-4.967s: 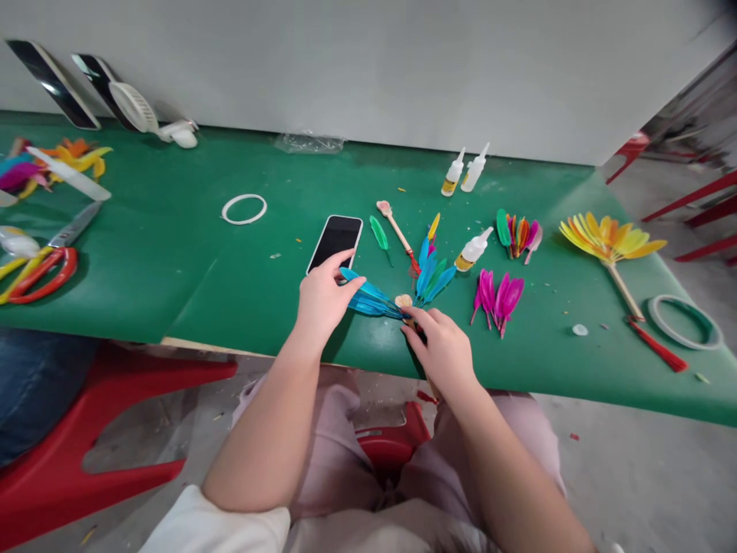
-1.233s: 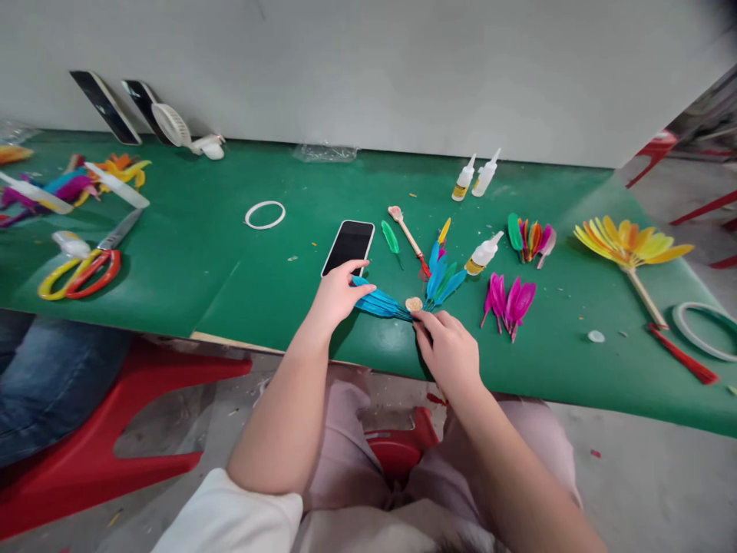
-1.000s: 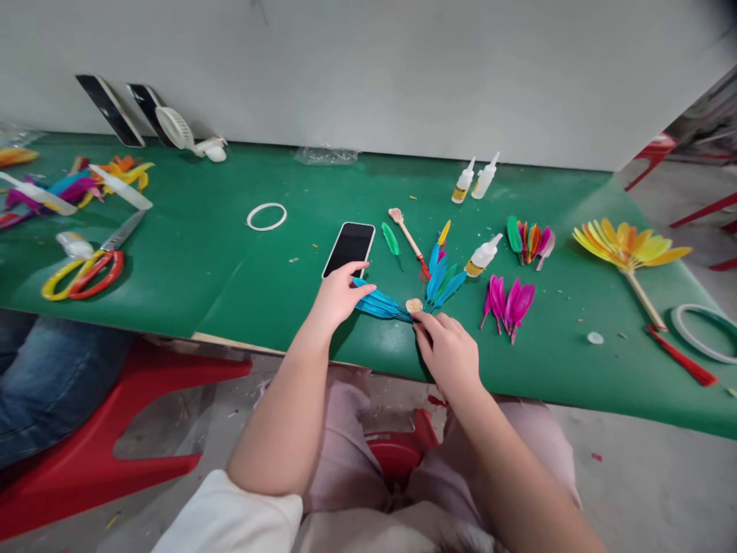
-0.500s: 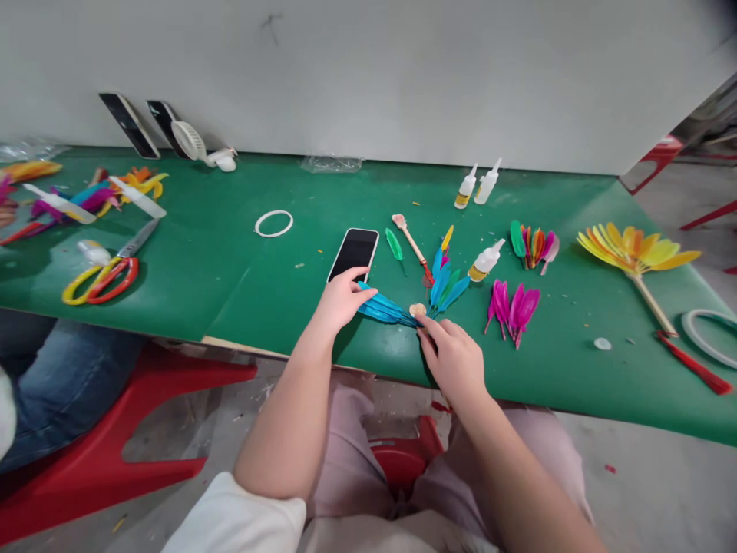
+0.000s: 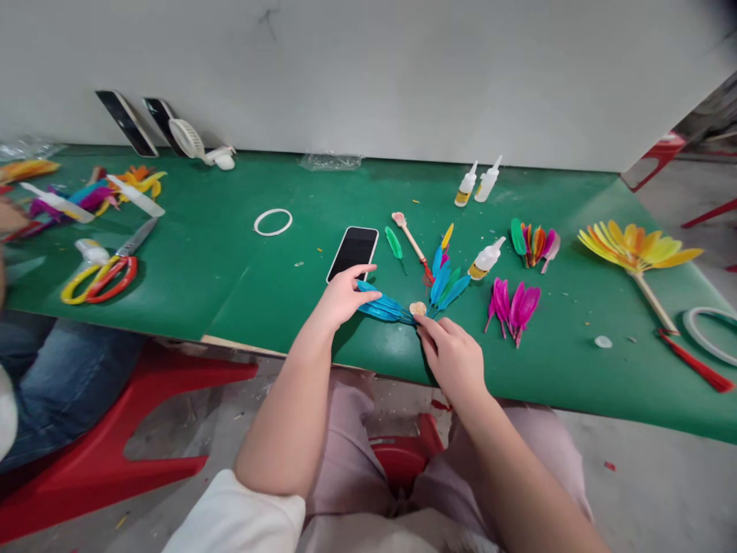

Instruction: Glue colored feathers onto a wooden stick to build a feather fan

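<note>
A bunch of blue feathers lies just above the green table. My left hand holds its broad end, thumb across the top and index finger raised toward the phone. Near the quill ends, my right hand is closed in a pinch beside a small round tan piece; its fingertips are partly hidden. Right of that piece, more blue and green feathers fan out. Behind them lie smaller yellow, blue and pink feathers, a wooden stick with a red tassel and one green feather.
A phone lies beyond my left hand. A glue bottle stands near magenta feathers; two more bottles are behind. A yellow feather fan lies right, scissors left. Another person's arm is at far left.
My left thumb and index finger have spread slightly apart at the blue feathers. My right hand stays in place. At far left the other person's hand has moved.
</note>
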{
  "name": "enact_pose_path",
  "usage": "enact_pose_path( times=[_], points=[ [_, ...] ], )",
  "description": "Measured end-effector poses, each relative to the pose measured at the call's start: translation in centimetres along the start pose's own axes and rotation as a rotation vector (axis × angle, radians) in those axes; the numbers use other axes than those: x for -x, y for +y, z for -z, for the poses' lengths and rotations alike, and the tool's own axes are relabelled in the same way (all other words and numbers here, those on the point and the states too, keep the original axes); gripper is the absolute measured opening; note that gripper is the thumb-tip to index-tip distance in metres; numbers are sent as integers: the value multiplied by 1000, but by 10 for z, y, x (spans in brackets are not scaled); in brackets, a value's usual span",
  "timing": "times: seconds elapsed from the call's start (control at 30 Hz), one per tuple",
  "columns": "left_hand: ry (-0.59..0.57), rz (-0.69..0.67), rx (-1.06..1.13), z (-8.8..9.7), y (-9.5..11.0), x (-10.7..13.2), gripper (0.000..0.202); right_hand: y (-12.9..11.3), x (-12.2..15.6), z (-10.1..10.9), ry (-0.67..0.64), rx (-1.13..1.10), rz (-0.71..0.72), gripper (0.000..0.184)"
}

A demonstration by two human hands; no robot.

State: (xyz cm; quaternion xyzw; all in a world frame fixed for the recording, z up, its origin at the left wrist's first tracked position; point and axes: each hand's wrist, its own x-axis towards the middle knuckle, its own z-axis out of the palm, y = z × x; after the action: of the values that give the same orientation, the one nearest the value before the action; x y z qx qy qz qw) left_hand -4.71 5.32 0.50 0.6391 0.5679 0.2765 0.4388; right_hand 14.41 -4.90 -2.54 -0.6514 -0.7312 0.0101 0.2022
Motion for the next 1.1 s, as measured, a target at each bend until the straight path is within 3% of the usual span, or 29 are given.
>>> enact_pose_path(
  times=[0.67,0.9,1.0,1.1],
  points=[
    [117,-110,-221,-9,-6,-4,43,0,-2,-4,15,36,10,27],
    [119,-115,-234,-8,-5,-3,41,2,1,5,74,-49,-22,34],
    [115,-111,-229,-7,-5,-3,42,4,4,10,106,-45,26,32],
    [110,-113,-234,-8,-6,-4,42,3,5,10,51,-8,112,32]
  ],
)
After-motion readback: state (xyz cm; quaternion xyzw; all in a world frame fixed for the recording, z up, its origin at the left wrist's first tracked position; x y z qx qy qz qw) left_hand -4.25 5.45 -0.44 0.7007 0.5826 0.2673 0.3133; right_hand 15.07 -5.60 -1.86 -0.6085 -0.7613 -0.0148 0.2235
